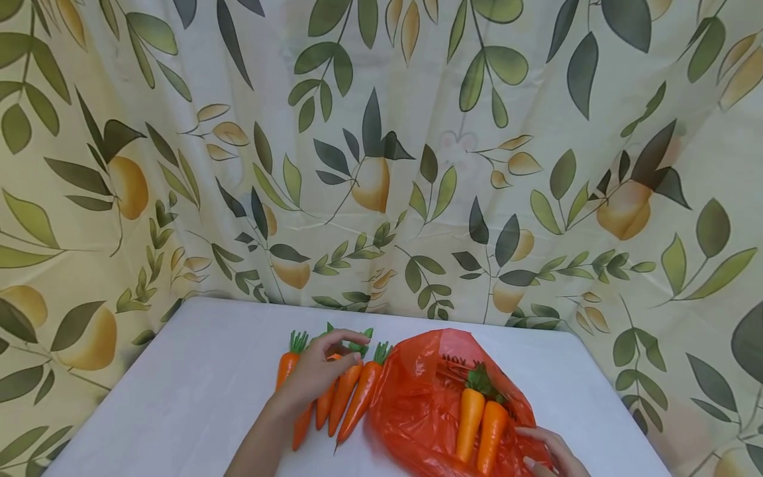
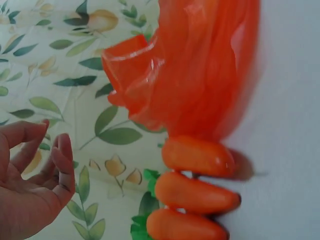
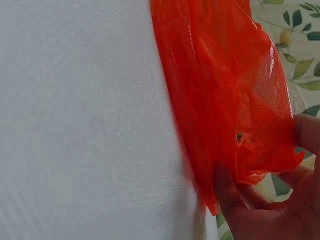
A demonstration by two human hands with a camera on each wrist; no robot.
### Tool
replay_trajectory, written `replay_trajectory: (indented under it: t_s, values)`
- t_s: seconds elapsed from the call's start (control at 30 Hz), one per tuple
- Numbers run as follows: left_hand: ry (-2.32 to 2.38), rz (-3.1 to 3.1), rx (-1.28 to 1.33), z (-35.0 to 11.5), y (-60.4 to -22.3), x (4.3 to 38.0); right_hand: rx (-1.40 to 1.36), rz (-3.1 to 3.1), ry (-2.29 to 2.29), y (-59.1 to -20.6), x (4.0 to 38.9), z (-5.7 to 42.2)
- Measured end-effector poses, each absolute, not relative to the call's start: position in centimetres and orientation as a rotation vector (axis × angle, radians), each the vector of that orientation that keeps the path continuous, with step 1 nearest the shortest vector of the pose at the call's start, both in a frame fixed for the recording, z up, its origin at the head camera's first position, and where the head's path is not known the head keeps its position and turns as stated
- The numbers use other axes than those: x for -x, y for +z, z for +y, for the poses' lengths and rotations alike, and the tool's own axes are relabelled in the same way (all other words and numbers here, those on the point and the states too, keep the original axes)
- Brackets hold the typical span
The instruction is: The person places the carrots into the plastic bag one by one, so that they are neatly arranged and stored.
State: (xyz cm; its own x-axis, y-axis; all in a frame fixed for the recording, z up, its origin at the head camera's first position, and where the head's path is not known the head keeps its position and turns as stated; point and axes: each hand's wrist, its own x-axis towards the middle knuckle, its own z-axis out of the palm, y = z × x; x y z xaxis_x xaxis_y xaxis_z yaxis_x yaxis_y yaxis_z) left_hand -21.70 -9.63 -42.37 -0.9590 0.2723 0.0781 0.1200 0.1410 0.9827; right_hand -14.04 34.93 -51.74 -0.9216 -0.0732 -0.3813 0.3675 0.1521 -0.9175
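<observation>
In the head view my left hand (image 1: pixel 324 364) hovers over a row of several orange carrots (image 1: pixel 360 401) with green tops. Its fingers are loosely bent and hold nothing; in the left wrist view this hand (image 2: pixel 37 180) shows gaps between thumb and fingertips. To the right lies a red plastic bag (image 1: pixel 411 391), spread on the table. Two thicker orange carrots (image 1: pixel 471 421) with dark leafy tops rest on the bag's opened part. My right hand (image 1: pixel 554 450) grips the bag's right edge, thumb and fingers on either side of the film in the right wrist view (image 3: pixel 275 200).
A white table (image 1: pixel 197 371) carries everything. Behind it hangs a curtain (image 1: pixel 381 165) printed with leaves and fruit, close to the table's far edge. The bag stands right beside the rightmost carrot of the row.
</observation>
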Motion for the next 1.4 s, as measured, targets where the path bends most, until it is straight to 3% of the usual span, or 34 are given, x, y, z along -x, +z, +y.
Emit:
replay_trajectory:
  t_s: [0.93,1.4]
  values:
    - [1.827,2.443,0.033,-19.7,-47.8,22.9,-0.266,2.162,-1.791,-51.7,14.1,35.0]
    - [1.796,2.400,0.024,-22.4,-49.8,22.7,-0.236,2.246,-1.727,-52.2,14.5,35.2]
